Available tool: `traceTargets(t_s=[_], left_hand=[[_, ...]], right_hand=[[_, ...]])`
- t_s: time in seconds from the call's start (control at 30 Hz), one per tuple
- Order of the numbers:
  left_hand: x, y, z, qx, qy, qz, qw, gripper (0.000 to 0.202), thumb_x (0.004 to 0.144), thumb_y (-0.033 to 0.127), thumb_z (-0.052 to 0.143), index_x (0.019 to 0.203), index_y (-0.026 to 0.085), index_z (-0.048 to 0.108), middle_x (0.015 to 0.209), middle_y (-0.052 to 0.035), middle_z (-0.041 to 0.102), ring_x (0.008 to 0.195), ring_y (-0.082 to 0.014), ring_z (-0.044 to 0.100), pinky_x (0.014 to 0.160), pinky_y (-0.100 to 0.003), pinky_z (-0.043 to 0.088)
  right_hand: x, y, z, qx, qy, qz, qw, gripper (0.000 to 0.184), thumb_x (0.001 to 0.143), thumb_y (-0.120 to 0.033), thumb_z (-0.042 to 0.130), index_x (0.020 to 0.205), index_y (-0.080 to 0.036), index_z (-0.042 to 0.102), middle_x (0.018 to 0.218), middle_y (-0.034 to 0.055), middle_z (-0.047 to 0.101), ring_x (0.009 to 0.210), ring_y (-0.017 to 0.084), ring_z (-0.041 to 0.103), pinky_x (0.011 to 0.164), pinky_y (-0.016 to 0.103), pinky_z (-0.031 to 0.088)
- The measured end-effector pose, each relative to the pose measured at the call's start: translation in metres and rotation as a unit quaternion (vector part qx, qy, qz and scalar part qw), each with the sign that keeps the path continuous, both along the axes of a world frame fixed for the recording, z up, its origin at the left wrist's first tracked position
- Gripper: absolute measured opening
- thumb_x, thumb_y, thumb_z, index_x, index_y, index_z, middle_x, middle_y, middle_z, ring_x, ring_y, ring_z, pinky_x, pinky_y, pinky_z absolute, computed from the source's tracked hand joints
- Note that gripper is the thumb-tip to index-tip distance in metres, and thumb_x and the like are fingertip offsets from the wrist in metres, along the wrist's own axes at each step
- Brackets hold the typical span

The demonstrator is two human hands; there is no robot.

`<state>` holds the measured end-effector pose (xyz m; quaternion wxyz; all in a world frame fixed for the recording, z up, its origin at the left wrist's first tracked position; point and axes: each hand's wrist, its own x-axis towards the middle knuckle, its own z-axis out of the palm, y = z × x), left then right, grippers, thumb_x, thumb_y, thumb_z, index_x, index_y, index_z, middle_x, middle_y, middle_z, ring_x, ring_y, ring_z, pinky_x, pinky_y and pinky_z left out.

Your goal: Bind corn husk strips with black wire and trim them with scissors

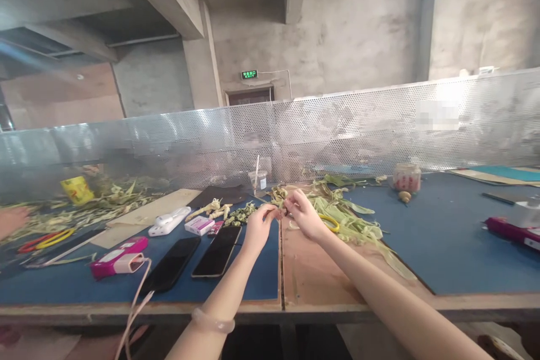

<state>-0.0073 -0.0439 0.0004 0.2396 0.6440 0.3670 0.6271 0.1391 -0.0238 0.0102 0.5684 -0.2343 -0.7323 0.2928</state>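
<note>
Pinching fingertips together over the bench, the bare left hand (258,228) and bare right hand (307,218) are meeting almost dead centre. Both are gripping what looks like a tiny dark piece (284,211) between thumb and fingers, though it's too small and blurry to say what it is. That bit is sitting right between the two hands, just above the bench, about where the blue mat (270,287) is meeting the bare brown wooden board (314,278). A translucent pale bangle (213,322) is circling the left forearm.

Just past the right hand, a loose heap of pale green, papery leaf strips (350,214) is spreading over the board, with a curved yellow plastic handle (336,225) poking out beside the wrist. Over by the left hand, a pile of small green knotted pieces (241,214) is lying close, and a flat black phone (217,252) is resting nearer the bench edge. Behind the hands, a clear plastic cup with a white straw (259,181) is standing near the perforated metal screen (304,135). Far left, another person's hand (13,221) is showing, pretty blurred.
</note>
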Motion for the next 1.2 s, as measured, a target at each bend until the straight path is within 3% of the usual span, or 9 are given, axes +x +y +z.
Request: traceTargets(t_s=[0.1,0.23,0.3,0.43,0.57,0.7,0.87,1.2], left_hand=[[-0.001,-0.003,0.002,0.002,-0.009,0.011,1.000,0.011,0.071,0.030,0.063,0.064,0.022,0.066,0.066,-0.0026,0.065,0.070,-0.0211,0.057,0.074,-0.026,0.039],[-0.003,-0.002,0.003,0.006,-0.020,0.016,1.000,0.015,0.073,0.031,0.061,0.063,0.021,0.066,0.067,-0.0033,0.065,0.073,-0.0215,0.058,0.076,-0.027,0.039],[-0.003,-0.001,0.003,0.003,-0.023,0.008,1.000,0.015,0.073,0.032,0.061,0.065,0.021,0.066,0.065,-0.0032,0.065,0.070,-0.0211,0.058,0.073,-0.027,0.040],[-0.002,0.000,0.001,-0.010,-0.026,-0.020,0.999,0.014,0.072,0.033,0.062,0.070,0.019,0.066,0.063,-0.0027,0.064,0.065,-0.0196,0.059,0.069,-0.027,0.042],[-0.001,-0.001,0.000,-0.022,-0.028,-0.041,0.999,0.017,0.072,0.035,0.062,0.071,0.018,0.066,0.067,-0.0037,0.065,0.066,-0.0192,0.059,0.070,-0.027,0.043],[-0.002,0.001,-0.002,-0.030,-0.030,-0.048,0.998,0.016,0.071,0.034,0.064,0.072,0.018,0.068,0.071,-0.0048,0.067,0.072,-0.0202,0.060,0.073,-0.028,0.043],[-0.003,0.002,-0.006,-0.042,-0.037,-0.053,0.997,0.018,0.071,0.035,0.064,0.071,0.017,0.069,0.071,-0.0051,0.067,0.079,-0.0213,0.060,0.078,-0.029,0.043],[-0.002,0.001,-0.005,-0.056,-0.082,-0.109,0.989,0.032,0.072,0.034,0.064,0.099,0.019,0.061,0.077,-0.0027,0.068,0.078,-0.0183,0.062,0.078,-0.031,0.045]], right_hand=[[-0.001,-0.005,0.002,0.008,0.018,-0.007,1.000,0.023,0.083,-0.041,0.044,0.074,-0.021,0.047,0.097,0.0033,0.044,0.074,0.012,0.051,0.069,0.028,0.047],[-0.001,-0.014,0.004,0.015,0.026,-0.013,0.999,0.022,0.084,-0.043,0.042,0.082,-0.023,0.049,0.126,0.0058,0.032,0.075,0.013,0.054,0.056,0.027,0.049],[0.000,-0.018,0.004,0.020,0.014,-0.008,1.000,0.021,0.084,-0.042,0.042,0.084,-0.023,0.050,0.129,0.0055,0.032,0.073,0.013,0.054,0.052,0.026,0.048],[-0.001,-0.018,0.003,0.020,-0.028,0.017,0.999,0.023,0.086,-0.043,0.037,0.090,-0.023,0.048,0.106,0.0058,0.048,0.060,0.011,0.053,0.044,0.024,0.045],[-0.003,-0.011,-0.001,0.028,-0.069,0.029,0.997,0.022,0.086,-0.041,0.038,0.084,-0.022,0.048,0.084,0.0014,0.048,0.058,0.011,0.052,0.047,0.024,0.046],[-0.003,-0.003,-0.007,0.046,-0.083,0.012,0.995,0.019,0.086,-0.036,0.038,0.077,-0.021,0.045,0.078,0.0002,0.047,0.064,0.012,0.050,0.060,0.026,0.045],[-0.002,0.003,-0.010,0.072,-0.091,-0.019,0.993,0.014,0.086,-0.029,0.037,0.074,-0.021,0.041,0.075,-0.0002,0.044,0.069,0.014,0.046,0.065,0.028,0.042],[-0.004,-0.004,-0.008,0.131,-0.109,-0.055,0.984,0.013,0.084,-0.020,0.037,0.071,-0.021,0.038,0.075,0.0003,0.039,0.073,0.016,0.041,0.072,0.030,0.037]])
